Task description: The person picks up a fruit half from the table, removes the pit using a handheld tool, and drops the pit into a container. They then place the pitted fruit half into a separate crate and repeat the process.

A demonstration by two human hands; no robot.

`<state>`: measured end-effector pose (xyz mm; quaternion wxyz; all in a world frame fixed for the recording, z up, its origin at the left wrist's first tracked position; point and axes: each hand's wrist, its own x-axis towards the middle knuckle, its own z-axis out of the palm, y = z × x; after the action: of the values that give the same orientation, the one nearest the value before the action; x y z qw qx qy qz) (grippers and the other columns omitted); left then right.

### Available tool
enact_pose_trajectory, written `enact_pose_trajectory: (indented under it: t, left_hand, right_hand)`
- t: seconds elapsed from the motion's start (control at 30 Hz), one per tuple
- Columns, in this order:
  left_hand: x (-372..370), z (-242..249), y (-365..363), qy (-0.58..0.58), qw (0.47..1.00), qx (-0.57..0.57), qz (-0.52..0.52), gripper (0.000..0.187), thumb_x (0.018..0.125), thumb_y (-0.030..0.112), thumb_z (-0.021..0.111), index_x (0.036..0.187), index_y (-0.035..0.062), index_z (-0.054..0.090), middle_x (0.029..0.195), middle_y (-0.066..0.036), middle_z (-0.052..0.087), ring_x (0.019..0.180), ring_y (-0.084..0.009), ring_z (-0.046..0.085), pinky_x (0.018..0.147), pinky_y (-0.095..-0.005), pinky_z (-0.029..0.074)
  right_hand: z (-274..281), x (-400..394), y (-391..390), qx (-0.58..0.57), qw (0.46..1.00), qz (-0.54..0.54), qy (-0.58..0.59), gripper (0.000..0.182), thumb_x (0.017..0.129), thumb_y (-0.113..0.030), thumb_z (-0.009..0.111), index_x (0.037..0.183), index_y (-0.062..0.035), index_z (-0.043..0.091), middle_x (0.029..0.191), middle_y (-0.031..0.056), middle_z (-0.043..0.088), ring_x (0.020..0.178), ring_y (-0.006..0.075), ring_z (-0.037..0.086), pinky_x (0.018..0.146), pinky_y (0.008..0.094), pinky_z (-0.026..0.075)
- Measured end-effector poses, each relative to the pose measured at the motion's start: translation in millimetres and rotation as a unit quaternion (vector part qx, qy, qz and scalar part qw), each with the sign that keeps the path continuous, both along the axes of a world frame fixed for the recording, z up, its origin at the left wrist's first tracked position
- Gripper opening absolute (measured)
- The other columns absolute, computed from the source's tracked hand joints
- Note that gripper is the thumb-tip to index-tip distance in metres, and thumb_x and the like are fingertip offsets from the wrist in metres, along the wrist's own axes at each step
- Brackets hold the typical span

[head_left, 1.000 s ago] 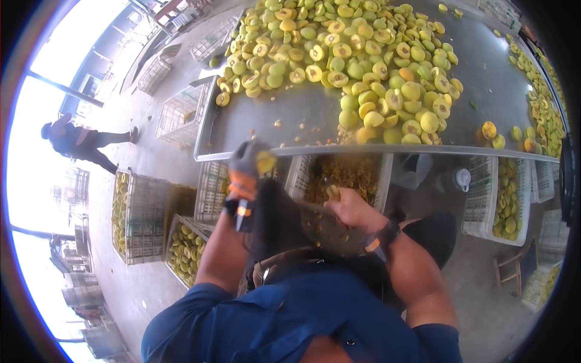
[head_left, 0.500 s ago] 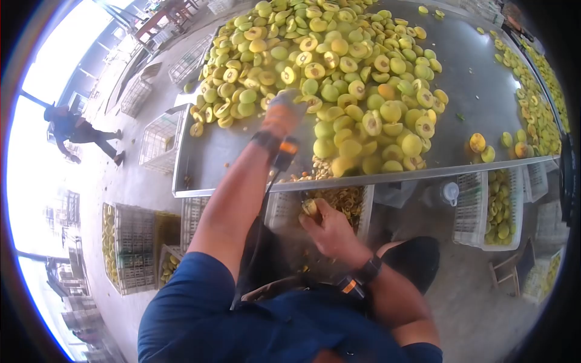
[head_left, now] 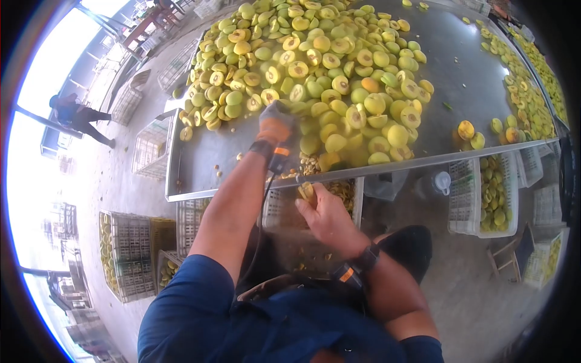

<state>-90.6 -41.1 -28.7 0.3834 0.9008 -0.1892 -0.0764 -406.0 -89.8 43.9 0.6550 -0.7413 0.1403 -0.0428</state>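
Observation:
A big heap of yellow-green fruit [head_left: 339, 60], whole and halved, covers the metal table [head_left: 200, 163]. My left hand [head_left: 275, 124], in a grey and orange glove, rests on the near edge of the heap among the fruit; blur hides whether its fingers hold one. My bare right hand [head_left: 324, 218] is just below the table's front rim, closed on a small yellow fruit piece [head_left: 307, 191] above a crate. Both wrists wear bands with an orange mark.
A white crate of pits and scraps [head_left: 348, 193] sits under the table rim. Another crate with fruit [head_left: 493, 193] is at the right, beside a plastic bottle [head_left: 439, 181]. Stacked crates [head_left: 130, 254] stand at the left. A person [head_left: 78, 115] walks far left.
My left hand has gone from below the table rim, where it held a fruit, up onto the heap. The right hand stayed under the rim and rose slightly.

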Motion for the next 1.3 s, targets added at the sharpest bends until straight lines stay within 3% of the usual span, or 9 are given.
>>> enact_pose_trajectory:
  t: [0.07,0.17,0.3,0.4,0.6,0.7,0.93,1.03,1.3]
  left_hand:
    - [4,-9,9,0.067,0.997,-0.031,0.021,0.043,0.084,0.027,0.079,0.12,0.0056,0.069,0.126,-0.02,0.072,0.117,-0.0377,0.068,0.102,-0.0429,0.054]
    - [-12,-7,19,-0.162,0.986,-0.016,-0.038,0.052,0.087,0.028,0.077,0.133,0.0064,0.066,0.131,-0.021,0.071,0.122,-0.0381,0.067,0.105,-0.043,0.054]
    - [14,-15,0,-0.132,0.987,0.085,-0.023,0.067,0.088,0.037,0.079,0.146,0.0074,0.062,0.135,-0.023,0.07,0.129,-0.0382,0.065,0.11,-0.0425,0.052]
    - [20,-5,-11,-0.056,0.985,0.156,-0.045,0.063,0.086,0.037,0.081,0.138,0.0032,0.067,0.127,-0.021,0.074,0.124,-0.0375,0.068,0.107,-0.0418,0.054]
    - [22,-36,18,0.061,0.994,-0.082,-0.033,0.051,0.084,0.032,0.087,0.122,-0.0002,0.073,0.114,-0.015,0.079,0.103,-0.0248,0.075,0.089,-0.0345,0.058]
    - [-27,14,34,0.207,0.968,-0.138,-0.019,0.041,0.087,0.021,0.085,0.119,-0.001,0.074,0.11,-0.012,0.079,0.094,-0.0179,0.074,0.082,-0.0312,0.058]
    - [-147,81,65,0.03,0.988,-0.127,-0.087,0.036,0.088,0.004,0.08,0.123,-0.0035,0.072,0.102,-0.011,0.079,0.079,-0.0106,0.07,0.067,-0.0256,0.057]
    - [-165,81,75,-0.023,0.988,-0.114,-0.105,0.035,0.088,0.004,0.082,0.122,-0.0038,0.073,0.106,-0.013,0.08,0.088,-0.0142,0.074,0.077,-0.0281,0.06]
    - [-187,91,78,-0.011,0.99,-0.109,-0.086,0.035,0.086,0.005,0.083,0.118,-0.0045,0.074,0.107,-0.015,0.08,0.093,-0.017,0.075,0.085,-0.0321,0.062]
  right_hand:
    - [-2,0,-4,-0.02,1.0,-0.012,0.0,0.032,0.102,-0.024,0.068,0.119,0.0028,0.061,0.094,0.0238,0.073,0.088,0.0395,0.072,0.082,0.0452,0.054]
    - [-4,-2,-7,-0.036,0.999,-0.014,0.024,0.033,0.102,-0.023,0.069,0.121,0.0029,0.061,0.097,0.0242,0.073,0.091,0.0395,0.072,0.084,0.0446,0.054]
    - [-8,-2,-5,-0.025,1.0,-0.017,-0.007,0.031,0.101,-0.023,0.069,0.118,0.003,0.062,0.098,0.0271,0.073,0.094,0.0466,0.071,0.083,0.0494,0.054]
    - [-6,0,-8,-0.028,0.999,-0.013,-0.01,0.032,0.101,-0.022,0.068,0.121,0.0024,0.062,0.099,0.0255,0.073,0.094,0.0435,0.071,0.085,0.0472,0.054]
    - [-3,8,-15,-0.03,0.999,-0.012,0.003,0.034,0.102,-0.022,0.068,0.125,0.0016,0.062,0.1,0.0244,0.073,0.095,0.041,0.072,0.087,0.0457,0.055]
    - [-7,15,-13,-0.051,0.998,-0.027,-0.027,0.032,0.101,-0.022,0.068,0.118,0.0045,0.061,0.098,0.0307,0.072,0.097,0.0494,0.069,0.084,0.0524,0.054]
    - [-14,14,-9,-0.054,0.997,-0.037,-0.047,0.032,0.1,-0.02,0.066,0.115,0.0076,0.059,0.097,0.0364,0.069,0.099,0.0564,0.065,0.083,0.0579,0.054]
    - [-11,8,-7,-0.109,0.993,-0.031,-0.016,0.029,0.102,-0.017,0.066,0.12,0.0037,0.06,0.095,0.0286,0.072,0.092,0.0512,0.069,0.082,0.0518,0.055]
    - [-6,-9,4,-0.119,0.991,-0.005,-0.062,0.034,0.099,-0.022,0.061,0.115,0.008,0.058,0.102,0.0395,0.068,0.104,0.0581,0.064,0.089,0.0622,0.05]
